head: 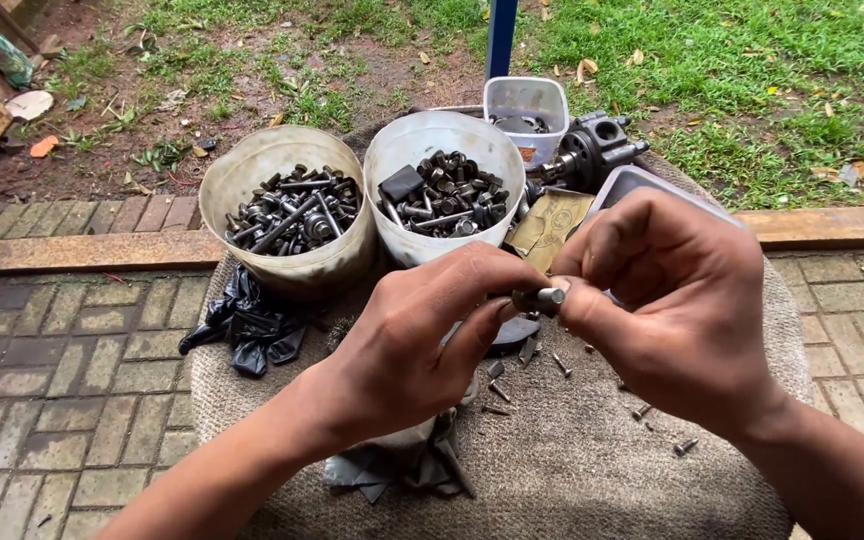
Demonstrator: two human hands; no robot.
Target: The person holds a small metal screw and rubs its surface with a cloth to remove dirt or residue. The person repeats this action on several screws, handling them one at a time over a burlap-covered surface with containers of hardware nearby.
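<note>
1. Step in hand: both hands meet over the middle of the surface (572,470), a round top under coarse brown cloth. They work one small metal bolt (542,298) between them.
2. Left hand (407,345): fingers pinched narrow on the darker end of the bolt, thumb underneath.
3. Right hand (677,300): fingers closed on the shiny end, curled tight. Looks like a twisting or fitting hold; cannot tell whether a nut sits on it.
4. Next move, as a judgement: calls for a steady left pinch while the right fingers turn, and for keeping the piece above the cloth so a slip lands there and not on the brick paving.
5. Counts: two white tubs of dark hardware, left tub (287,205) and right tub (444,185), just beside each other at the far edge. Contents too many to count.
6. One small clear container (525,105) behind them, one dark metal machine part (592,148) beside it, and one grey tray (632,182) partly hidden by the right hand.
7. One black plastic bag (242,325) at the left edge, under the left tub.
8. Loose screws (560,365) on the cloth: roughly eight visible, some too small to be sure.
</note>
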